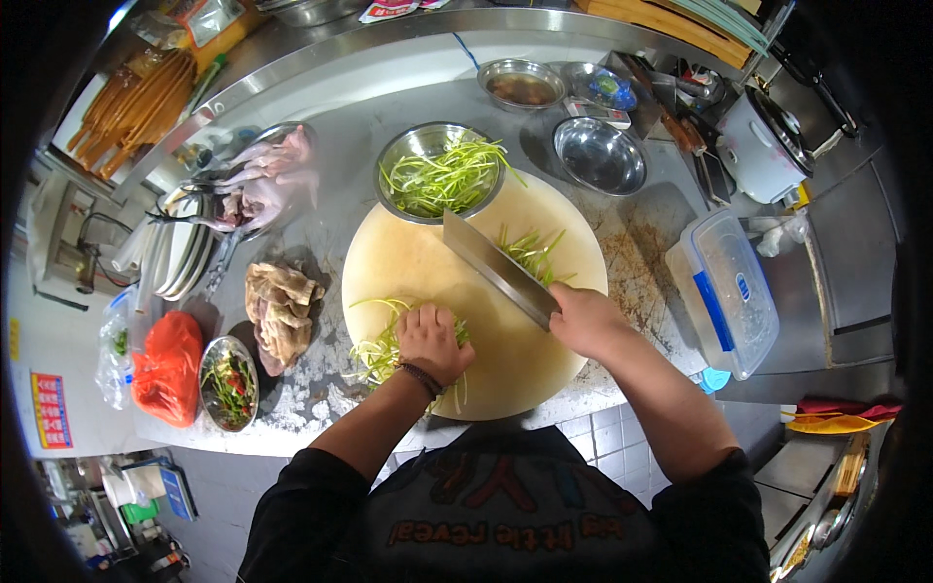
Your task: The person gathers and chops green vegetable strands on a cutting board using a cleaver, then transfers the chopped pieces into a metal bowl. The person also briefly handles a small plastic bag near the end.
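Observation:
My right hand point(589, 321) grips the handle of a broad-bladed kitchen cleaver point(499, 271). Its blade slants across a round cutting board point(510, 379), the far corner reaching the rim of a steel bowl point(382, 175). Just beyond the blade lies a small heap of cut green stalks point(531, 251), partly hidden by it. Pale green shredded stalks point(448, 171) fill the bowl, some hanging over its right edge. At the board's near left, my left hand point(430, 337) presses down on a bunch of stalks point(375, 353); its fingers cover part of the bunch.
Left of the board are a crumpled cloth point(280, 310), plucked poultry point(270, 197), a red plastic bag point(169, 368) and a dish of chopped vegetables point(229, 382). An empty steel bowl point(599, 157) and a lidded plastic container point(729, 295) stand to the right. Knives point(674, 120) lean behind them.

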Demonstrator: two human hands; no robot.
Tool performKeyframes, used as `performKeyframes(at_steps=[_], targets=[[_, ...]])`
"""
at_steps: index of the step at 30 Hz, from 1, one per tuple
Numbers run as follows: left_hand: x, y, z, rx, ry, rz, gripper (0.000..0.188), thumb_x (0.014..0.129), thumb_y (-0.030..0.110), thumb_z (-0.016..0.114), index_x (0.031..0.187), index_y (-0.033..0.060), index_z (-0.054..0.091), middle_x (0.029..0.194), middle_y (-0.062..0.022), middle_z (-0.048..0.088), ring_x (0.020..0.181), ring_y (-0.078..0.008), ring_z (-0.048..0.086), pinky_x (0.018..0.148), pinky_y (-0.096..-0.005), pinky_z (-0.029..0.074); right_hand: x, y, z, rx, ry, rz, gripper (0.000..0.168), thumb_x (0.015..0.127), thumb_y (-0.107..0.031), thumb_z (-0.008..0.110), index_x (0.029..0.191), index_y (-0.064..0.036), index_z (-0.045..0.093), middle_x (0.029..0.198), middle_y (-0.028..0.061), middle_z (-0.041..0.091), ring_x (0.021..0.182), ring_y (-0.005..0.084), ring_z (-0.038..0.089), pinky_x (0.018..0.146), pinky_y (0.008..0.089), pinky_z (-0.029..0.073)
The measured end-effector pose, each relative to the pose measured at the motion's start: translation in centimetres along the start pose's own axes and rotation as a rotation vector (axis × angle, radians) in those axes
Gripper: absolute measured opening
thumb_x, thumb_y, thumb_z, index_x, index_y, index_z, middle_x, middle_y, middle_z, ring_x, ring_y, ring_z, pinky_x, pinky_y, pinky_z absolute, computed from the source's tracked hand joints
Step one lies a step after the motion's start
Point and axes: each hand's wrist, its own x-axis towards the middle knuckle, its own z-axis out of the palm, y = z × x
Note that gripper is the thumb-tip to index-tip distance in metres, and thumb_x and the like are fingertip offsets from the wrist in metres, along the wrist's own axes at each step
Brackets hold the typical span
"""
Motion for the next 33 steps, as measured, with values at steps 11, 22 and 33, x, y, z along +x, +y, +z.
performKeyframes(at_steps=[11, 22, 33], targets=[[0.7, 0.7, -3.0, 0.065, -0.213, -0.049, 0.072, 0.060, 0.055, 0.065, 0.108, 0.0029, 0.049, 0.107, -0.0162, 0.049, 0.105, -0.0318, 0.044, 0.092, -0.0450, 0.030, -0.6, 1.5, -0.3, -0.108, 0.087, -0.111, 0.021, 0.077, -0.015, 0.046, 0.096, -0.007, 0.048, 0.082, 0.0156, 0.060, 0.076, 0.0346, 0.057, 0.066, 0.0448, 0.045], [3.8, -5.4, -4.0, -0.178, -0.263, -0.057, 0.068, 0.076, 0.055, 0.052, 0.110, -0.0046, 0.051, 0.112, -0.0227, 0.051, 0.109, -0.0346, 0.045, 0.094, -0.0375, 0.035, -4.4, 1.6, 1.3, 0.077, 0.129, -0.182, 0.019, 0.077, -0.013, 0.046, 0.094, -0.005, 0.045, 0.079, 0.0192, 0.058, 0.074, 0.0382, 0.056, 0.067, 0.0464, 0.044], [-0.8, -0.2, -3.6, 0.146, -0.277, -0.042, 0.107, 0.054, 0.072, 0.060, 0.123, -0.0051, 0.035, 0.121, -0.0230, 0.040, 0.117, -0.0354, 0.035, 0.101, -0.0449, 0.023, -5.7, 0.3, 2.1, 0.162, 0.112, -0.143, 0.015, 0.077, -0.013, 0.048, 0.089, -0.005, 0.046, 0.077, 0.0199, 0.058, 0.074, 0.0380, 0.056, 0.067, 0.0454, 0.044]])
